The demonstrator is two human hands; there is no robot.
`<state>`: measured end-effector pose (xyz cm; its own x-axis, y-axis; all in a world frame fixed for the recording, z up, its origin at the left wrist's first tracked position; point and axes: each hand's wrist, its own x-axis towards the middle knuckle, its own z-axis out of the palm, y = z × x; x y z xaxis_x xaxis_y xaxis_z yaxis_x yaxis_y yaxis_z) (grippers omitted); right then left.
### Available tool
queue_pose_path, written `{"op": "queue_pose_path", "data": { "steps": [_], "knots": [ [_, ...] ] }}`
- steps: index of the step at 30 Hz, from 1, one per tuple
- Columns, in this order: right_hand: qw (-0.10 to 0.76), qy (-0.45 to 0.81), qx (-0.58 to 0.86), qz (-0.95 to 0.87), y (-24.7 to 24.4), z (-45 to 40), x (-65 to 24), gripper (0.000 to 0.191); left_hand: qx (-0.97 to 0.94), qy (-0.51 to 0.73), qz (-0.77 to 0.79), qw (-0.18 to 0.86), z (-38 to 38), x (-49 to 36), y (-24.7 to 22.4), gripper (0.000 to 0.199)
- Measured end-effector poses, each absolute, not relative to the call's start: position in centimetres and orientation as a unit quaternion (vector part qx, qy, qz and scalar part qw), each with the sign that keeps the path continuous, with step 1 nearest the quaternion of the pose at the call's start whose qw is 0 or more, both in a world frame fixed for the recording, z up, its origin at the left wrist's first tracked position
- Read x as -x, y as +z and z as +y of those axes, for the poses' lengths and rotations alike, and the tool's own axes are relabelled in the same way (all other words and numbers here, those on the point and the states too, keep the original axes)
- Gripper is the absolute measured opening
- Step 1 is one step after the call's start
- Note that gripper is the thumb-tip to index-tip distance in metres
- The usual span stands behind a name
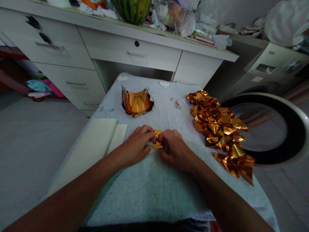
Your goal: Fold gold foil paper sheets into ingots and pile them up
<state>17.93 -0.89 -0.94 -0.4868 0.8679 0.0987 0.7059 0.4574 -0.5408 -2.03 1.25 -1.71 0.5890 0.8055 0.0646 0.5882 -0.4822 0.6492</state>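
Near the middle of the cloth-covered table (149, 180), a small piece of gold foil (158, 145) lies between my two hands. My left hand (142, 143) pinches its left side, fingers bent and closed. On the right side of the same piece, my right hand (175, 148) is closed with its fingers curled. Beyond my hands stands a curved stack of gold foil sheets (137, 102). A long pile of folded gold foil pieces (214, 122) spreads along the table's right side.
Pale folded sheets (94, 145) lie at the table's left. White drawers (130, 48) stand behind, with a watermelon (132, 9) and bags on top. A washing machine's open round door (265, 129) is at the right, beside the table edge.
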Motion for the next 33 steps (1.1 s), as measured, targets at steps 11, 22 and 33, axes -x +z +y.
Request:
{"op": "queue_pose_path", "data": {
  "steps": [11,22,33],
  "knots": [
    [0.137,0.156,0.433,-0.877,-0.5,-0.6,-17.9,0.005,-0.817,0.222,0.419,0.329,1.7,2.6,-1.0,0.014],
    [0.092,0.064,0.432,-0.895,-0.2,-0.8,-16.8,0.012,-0.803,0.227,0.487,0.257,2.0,2.4,-1.4,0.018],
    [0.075,0.018,0.415,-0.906,-0.5,-0.8,-17.1,0.014,-0.846,0.213,0.442,0.209,2.2,2.5,-1.2,0.013]
  ]
}}
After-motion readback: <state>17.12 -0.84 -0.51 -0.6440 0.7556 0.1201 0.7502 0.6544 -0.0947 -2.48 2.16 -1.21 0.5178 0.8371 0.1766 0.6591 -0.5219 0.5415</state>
